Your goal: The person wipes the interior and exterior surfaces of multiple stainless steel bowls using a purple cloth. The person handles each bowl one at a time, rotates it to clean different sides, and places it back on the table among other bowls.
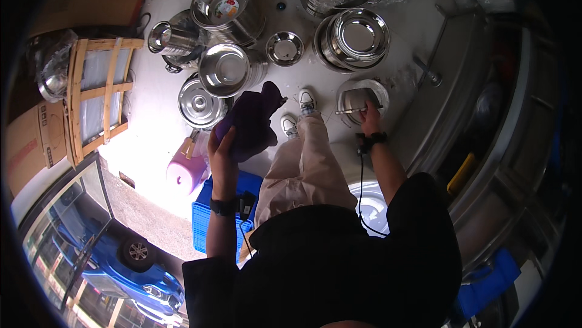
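My left hand (223,150) holds up a bunched dark purple cloth (250,123), whose far end sticks out toward my shoes. My right hand (371,119) grips the rim of a stainless steel vessel (356,97), tilted on its side. Whether that vessel is a pot or a basin I cannot tell. It covers part of a round, pale metal piece (383,91) beyond it. Near the cloth stand a deep steel pot (225,69) and a round steel lid (198,102).
Stacked steel basins (361,34), a small steel bowl (285,49) and a tall pot (220,3) stand on the floor ahead. A pink stool-like object (186,173) and a blue plastic crate (200,228) sit at left. A wooden-framed crate (102,89) stands farther left.
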A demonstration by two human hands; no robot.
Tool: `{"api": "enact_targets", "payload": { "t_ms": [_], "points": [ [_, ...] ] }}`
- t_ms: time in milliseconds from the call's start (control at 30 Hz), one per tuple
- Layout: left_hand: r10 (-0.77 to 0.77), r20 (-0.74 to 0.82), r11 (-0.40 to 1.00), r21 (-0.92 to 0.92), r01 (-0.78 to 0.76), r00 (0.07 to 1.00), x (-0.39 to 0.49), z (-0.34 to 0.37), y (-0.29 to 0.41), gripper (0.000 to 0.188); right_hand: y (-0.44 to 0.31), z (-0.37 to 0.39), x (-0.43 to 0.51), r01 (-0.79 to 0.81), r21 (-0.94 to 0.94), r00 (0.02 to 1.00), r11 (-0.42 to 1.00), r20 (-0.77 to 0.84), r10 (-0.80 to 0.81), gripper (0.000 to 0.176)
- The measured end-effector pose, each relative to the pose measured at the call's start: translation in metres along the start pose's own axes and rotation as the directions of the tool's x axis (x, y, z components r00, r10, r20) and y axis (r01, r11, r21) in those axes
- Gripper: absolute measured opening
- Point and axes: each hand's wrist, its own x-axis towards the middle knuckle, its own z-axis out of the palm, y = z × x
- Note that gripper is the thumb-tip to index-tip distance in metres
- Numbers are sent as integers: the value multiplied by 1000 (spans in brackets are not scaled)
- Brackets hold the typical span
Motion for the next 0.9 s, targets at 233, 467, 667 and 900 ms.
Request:
{"api": "enact_targets", "payload": {
  "t_ms": [233,467,667,900],
  "points": [
    [137,240,986,-121,-111,961,-10,1,72,28,-49,100,-117,749,-626,649,219,623,-436,42],
    [132,406,987,-140,-82,904,-18,33,83,25,-98,125,-269,913,-130,-52,-387,903,-426,17],
    [254,215,909,280,-308,943,40,34,15,27,-112,112,-301,784,73,-371,-617,852,-370,13],
    [126,339,962,187,-198,932,1,54,25,39,-149,85,-308,655,331,-615,-679,756,-225,11]
  ]
}}
